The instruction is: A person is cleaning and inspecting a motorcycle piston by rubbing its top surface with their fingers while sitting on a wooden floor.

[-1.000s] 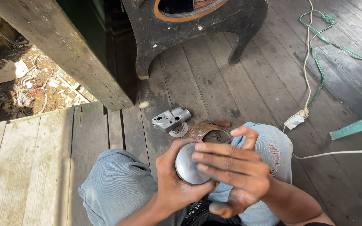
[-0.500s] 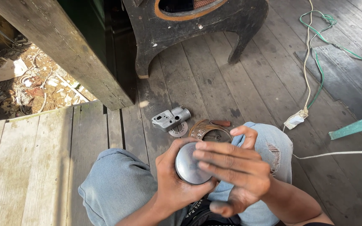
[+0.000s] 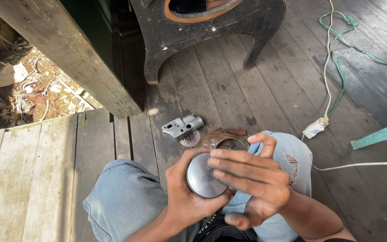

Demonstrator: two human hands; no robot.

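A round metal cylinder with a flat shiny top [image 3: 201, 178] sits in my left hand [image 3: 185, 197], whose fingers wrap its side from below. My right hand [image 3: 251, 177] lies flat across the cylinder's right edge, fingers stretched out and pressing on its top. Both hands hover above my knees in light blue jeans [image 3: 126, 201]. On the planks just beyond lie a grey cast metal housing [image 3: 181, 127], a small toothed disc [image 3: 190, 140] and a rusty brown ring-shaped part [image 3: 222, 138].
A dark wooden stool-like piece of furniture [image 3: 211, 27] stands at the top. A thick wooden post [image 3: 68, 54] leans at the upper left, with littered ground beyond. White and green cords [image 3: 332, 67] run along the right, ending at a white plug [image 3: 315, 128]. A teal board [image 3: 379, 134] pokes in from the right.
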